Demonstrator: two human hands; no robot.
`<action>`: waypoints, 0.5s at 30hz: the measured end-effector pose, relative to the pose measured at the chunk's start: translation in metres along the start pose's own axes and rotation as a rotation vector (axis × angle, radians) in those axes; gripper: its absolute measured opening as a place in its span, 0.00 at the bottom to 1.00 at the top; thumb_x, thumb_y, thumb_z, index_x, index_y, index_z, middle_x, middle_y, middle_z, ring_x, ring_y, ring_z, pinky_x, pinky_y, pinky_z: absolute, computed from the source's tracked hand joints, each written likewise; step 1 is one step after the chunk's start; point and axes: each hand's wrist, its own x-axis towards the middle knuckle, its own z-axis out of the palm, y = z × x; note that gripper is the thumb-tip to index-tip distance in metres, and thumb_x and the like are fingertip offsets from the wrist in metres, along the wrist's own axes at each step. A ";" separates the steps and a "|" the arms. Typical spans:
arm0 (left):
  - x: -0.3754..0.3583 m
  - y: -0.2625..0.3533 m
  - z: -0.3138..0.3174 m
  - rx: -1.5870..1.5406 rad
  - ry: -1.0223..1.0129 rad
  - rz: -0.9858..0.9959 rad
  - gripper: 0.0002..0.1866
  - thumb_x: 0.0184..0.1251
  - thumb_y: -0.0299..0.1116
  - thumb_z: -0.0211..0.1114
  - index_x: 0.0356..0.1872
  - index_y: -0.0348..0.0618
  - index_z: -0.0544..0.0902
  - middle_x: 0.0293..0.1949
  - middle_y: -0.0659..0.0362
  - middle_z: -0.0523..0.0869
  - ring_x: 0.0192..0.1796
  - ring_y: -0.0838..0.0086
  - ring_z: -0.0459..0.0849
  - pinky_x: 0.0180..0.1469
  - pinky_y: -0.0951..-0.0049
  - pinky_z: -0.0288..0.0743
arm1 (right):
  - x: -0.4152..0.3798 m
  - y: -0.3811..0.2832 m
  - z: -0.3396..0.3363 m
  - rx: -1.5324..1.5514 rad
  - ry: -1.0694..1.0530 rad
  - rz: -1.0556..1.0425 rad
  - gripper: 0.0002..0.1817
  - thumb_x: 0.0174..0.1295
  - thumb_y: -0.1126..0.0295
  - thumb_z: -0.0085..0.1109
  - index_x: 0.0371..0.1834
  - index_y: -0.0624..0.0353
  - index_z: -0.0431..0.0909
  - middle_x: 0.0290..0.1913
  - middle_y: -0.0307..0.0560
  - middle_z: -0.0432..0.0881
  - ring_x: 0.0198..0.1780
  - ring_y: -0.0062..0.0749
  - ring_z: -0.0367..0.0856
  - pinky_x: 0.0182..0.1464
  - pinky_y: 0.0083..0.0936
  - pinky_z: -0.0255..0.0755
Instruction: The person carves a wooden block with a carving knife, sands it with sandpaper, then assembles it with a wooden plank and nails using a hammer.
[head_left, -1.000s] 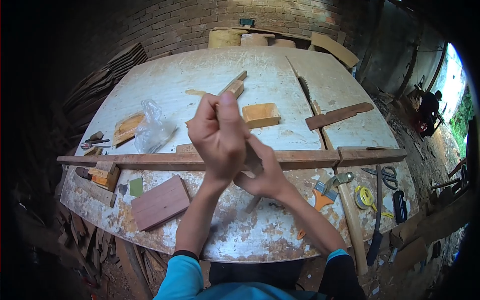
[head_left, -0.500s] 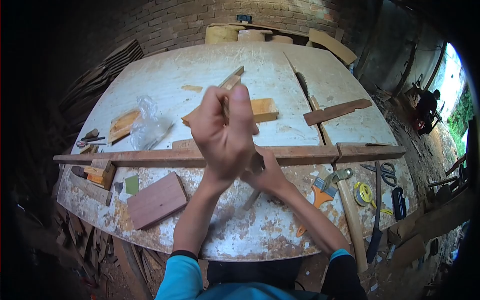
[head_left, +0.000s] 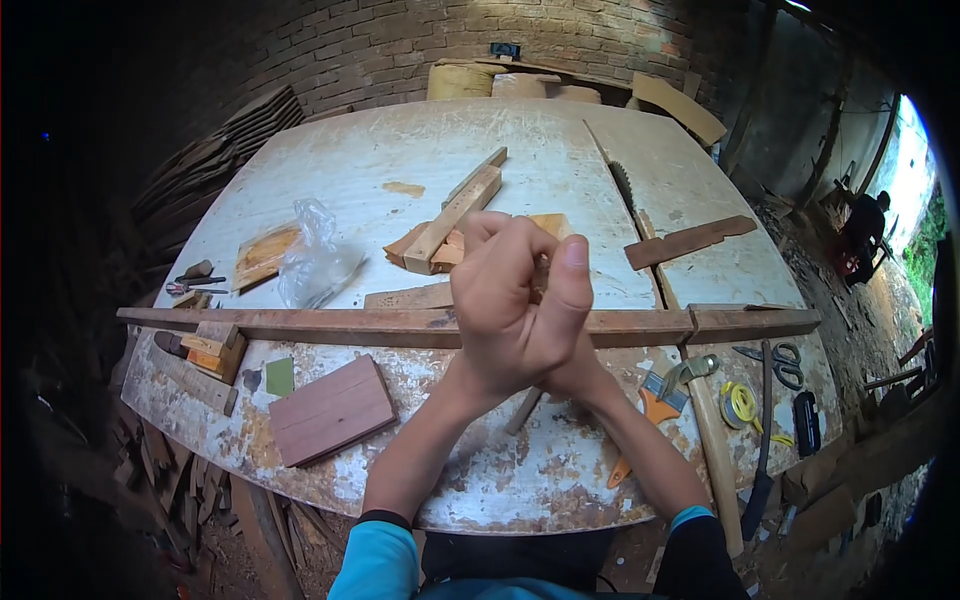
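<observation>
My left hand (head_left: 520, 310) is raised over the middle of the bench, fingers curled in and thumb pressed up beside them. What it grips, if anything, I cannot make out. Behind it, my right hand (head_left: 580, 372) is mostly covered, its fingers hidden. The two hands overlap in this view, in front of a long wooden bar (head_left: 320, 323) that crosses the bench. Just below them a short grey rod (head_left: 524, 410) shows on the worn bench top. Beyond the hands, a light wooden strip (head_left: 455, 218) rests across other wood pieces.
At left are a reddish board (head_left: 333, 410), a wooden plane (head_left: 213, 350) and a clear plastic bag (head_left: 318, 258). A paintbrush (head_left: 661, 398), hammer (head_left: 715, 440), tape roll (head_left: 739, 404) and scissors (head_left: 788, 366) lie at right. A saw blade (head_left: 621, 185) protrudes from the bench (head_left: 550, 490).
Both hands have shifted right and slightly down, my left hand now covering more of the right. The wood pieces behind show more fully. The view has moved slightly.
</observation>
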 end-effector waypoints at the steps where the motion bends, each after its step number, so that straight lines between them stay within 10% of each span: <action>1: -0.001 -0.002 -0.001 -0.033 0.004 -0.066 0.13 0.62 0.28 0.59 0.18 0.40 0.71 0.12 0.64 0.68 0.18 0.77 0.60 0.32 0.75 0.59 | 0.000 0.018 -0.003 -0.109 -0.069 0.029 0.11 0.46 0.78 0.59 0.35 0.64 0.74 0.27 0.43 0.78 0.30 0.20 0.74 0.33 0.22 0.70; 11: -0.003 -0.002 -0.002 0.064 -0.018 0.035 0.10 0.62 0.27 0.58 0.20 0.40 0.73 0.13 0.64 0.69 0.18 0.78 0.59 0.34 0.74 0.57 | -0.011 0.049 -0.009 -0.047 -0.061 0.015 0.13 0.43 0.78 0.62 0.35 0.64 0.76 0.27 0.45 0.79 0.29 0.22 0.77 0.33 0.22 0.71; 15: 0.006 -0.008 -0.007 0.123 -0.062 0.142 0.12 0.69 0.30 0.50 0.23 0.42 0.68 0.11 0.66 0.67 0.17 0.85 0.58 0.26 0.82 0.53 | 0.004 -0.045 -0.004 -0.147 -0.039 -0.189 0.15 0.43 0.79 0.59 0.38 0.63 0.76 0.31 0.47 0.81 0.31 0.27 0.80 0.35 0.23 0.73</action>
